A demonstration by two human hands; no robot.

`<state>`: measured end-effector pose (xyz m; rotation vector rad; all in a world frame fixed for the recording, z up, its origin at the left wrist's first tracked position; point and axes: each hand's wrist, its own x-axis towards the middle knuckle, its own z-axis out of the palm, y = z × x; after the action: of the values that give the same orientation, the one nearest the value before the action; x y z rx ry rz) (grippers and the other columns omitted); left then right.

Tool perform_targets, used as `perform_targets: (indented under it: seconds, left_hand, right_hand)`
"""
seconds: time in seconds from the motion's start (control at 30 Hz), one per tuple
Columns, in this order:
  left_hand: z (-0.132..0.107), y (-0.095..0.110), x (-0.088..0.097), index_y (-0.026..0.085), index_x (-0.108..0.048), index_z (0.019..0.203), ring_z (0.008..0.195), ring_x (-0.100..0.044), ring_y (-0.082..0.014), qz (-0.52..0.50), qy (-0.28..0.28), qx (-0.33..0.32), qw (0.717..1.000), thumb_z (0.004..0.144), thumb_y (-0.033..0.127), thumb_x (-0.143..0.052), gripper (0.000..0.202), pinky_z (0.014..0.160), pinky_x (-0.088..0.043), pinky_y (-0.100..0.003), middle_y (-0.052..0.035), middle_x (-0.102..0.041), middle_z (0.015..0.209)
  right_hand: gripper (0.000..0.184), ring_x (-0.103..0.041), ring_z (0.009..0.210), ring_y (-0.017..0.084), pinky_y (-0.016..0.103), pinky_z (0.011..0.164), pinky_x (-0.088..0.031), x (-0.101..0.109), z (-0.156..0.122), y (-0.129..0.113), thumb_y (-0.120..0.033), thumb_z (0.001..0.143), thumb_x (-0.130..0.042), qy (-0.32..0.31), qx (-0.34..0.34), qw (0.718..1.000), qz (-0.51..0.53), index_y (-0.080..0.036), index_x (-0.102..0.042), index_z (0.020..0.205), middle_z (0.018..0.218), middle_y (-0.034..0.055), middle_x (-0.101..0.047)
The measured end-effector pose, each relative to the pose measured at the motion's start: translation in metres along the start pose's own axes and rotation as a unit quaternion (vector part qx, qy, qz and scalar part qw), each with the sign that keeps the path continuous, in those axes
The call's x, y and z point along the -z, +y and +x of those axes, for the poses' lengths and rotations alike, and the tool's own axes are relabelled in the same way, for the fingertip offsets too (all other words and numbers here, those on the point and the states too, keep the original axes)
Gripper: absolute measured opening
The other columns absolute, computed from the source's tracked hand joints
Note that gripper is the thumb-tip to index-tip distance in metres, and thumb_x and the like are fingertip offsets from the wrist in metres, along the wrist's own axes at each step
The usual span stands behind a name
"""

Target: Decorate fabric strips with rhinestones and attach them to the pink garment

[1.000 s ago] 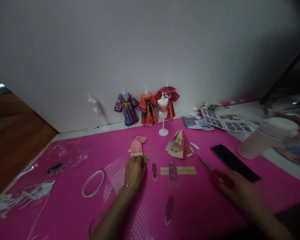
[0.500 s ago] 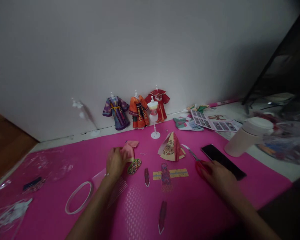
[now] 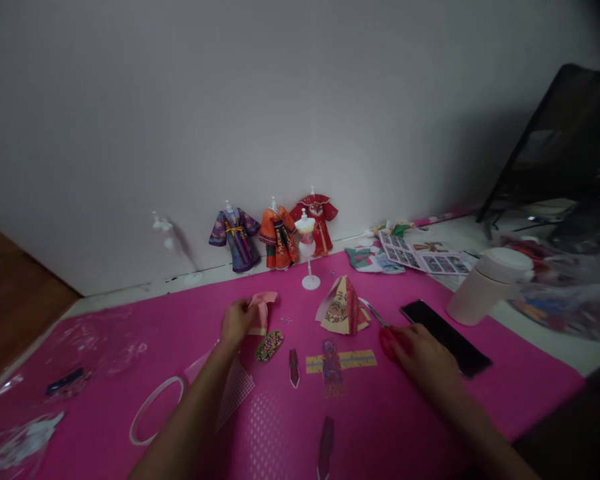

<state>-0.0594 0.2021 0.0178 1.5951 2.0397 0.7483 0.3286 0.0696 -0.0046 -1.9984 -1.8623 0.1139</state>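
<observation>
My left hand (image 3: 237, 323) is closed on the edge of a small pink doll garment (image 3: 263, 308), which lies over the pink mat beside a green-rimmed oval dish of mixed beads (image 3: 269, 346). My right hand (image 3: 425, 350) is closed around the red handles of a pair of scissors (image 3: 386, 333), blades pointing up and left. Just left of the blade tips stands a cream and red doll skirt (image 3: 343, 308). Between my hands lie a yellow fabric strip (image 3: 359, 359), a patterned purple-red piece (image 3: 332, 360) across it, and a dark red pointed piece (image 3: 293, 367).
Dressed doll forms in purple (image 3: 236, 237), orange (image 3: 277, 233) and red (image 3: 317, 223) lean at the wall. A white doll stand (image 3: 311, 283) is before them. A phone (image 3: 445, 337), a bottle (image 3: 490, 287), a leaflet (image 3: 445, 260) and a white hoop (image 3: 137, 417) lie around.
My right hand has shifted slightly left with the scissors. My left hand keeps hold of the pink garment, its fingers now at the left edge. The view has tilted up a little.
</observation>
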Motion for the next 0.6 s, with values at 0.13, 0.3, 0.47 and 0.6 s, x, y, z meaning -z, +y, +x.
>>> perform_targets:
  seconds: [0.13, 0.3, 0.47, 0.6]
  left_hand:
    - [-0.008, 0.001, 0.014, 0.015, -0.061, 0.118, 0.097, -0.066, -0.0232, -0.143, -0.001, -0.006, 0.990, 0.094, 0.033, -0.061, 0.030, 0.082, -0.057, -0.042, -0.0073, -0.065, 0.117]
    - [-0.033, 0.017, 0.036, 0.015, -0.062, 0.112, 0.086, -0.067, -0.0188, -0.319, 0.010, -0.029, 0.947, 0.095, 0.034, -0.060, 0.026, 0.074, -0.057, -0.037, -0.0059, -0.066, 0.107]
    - [-0.075, 0.041, 0.072, 0.016, -0.064, 0.097, 0.072, -0.066, -0.0162, -0.458, -0.008, -0.056, 0.887, 0.088, 0.037, -0.062, 0.023, 0.063, -0.055, -0.029, -0.0031, -0.069, 0.087]
    - [-0.110, 0.050, 0.095, 0.016, -0.069, 0.088, 0.069, -0.070, -0.0234, -0.505, -0.019, -0.053, 0.861, 0.077, 0.039, -0.067, 0.025, 0.060, -0.058, -0.034, -0.0074, -0.073, 0.076]
  right_hand:
    - [0.037, -0.066, 0.097, 0.026, 0.038, 0.080, -0.051, 0.004, -0.009, -0.013, -0.041, 0.096, -0.042, 0.014, 0.044, 0.996, 0.073, -0.021, -0.069, 0.111, 0.109, 0.0102, -0.068]
    - [0.030, -0.068, 0.084, 0.022, 0.034, 0.074, -0.054, 0.002, -0.021, -0.050, -0.038, 0.094, -0.046, -0.012, 0.098, 0.980, 0.170, -0.023, -0.070, 0.104, 0.097, 0.0070, -0.071]
    - [0.024, -0.066, 0.077, 0.021, 0.033, 0.068, -0.052, 0.012, -0.034, -0.093, -0.031, 0.091, -0.053, -0.101, 0.140, 0.931, 0.321, -0.023, -0.072, 0.102, 0.092, 0.0066, -0.072]
    - [0.020, -0.065, 0.075, 0.020, 0.031, 0.066, -0.051, 0.016, -0.046, -0.116, -0.030, 0.086, -0.061, -0.173, 0.116, 0.882, 0.422, -0.022, -0.074, 0.099, 0.087, 0.0056, -0.071]
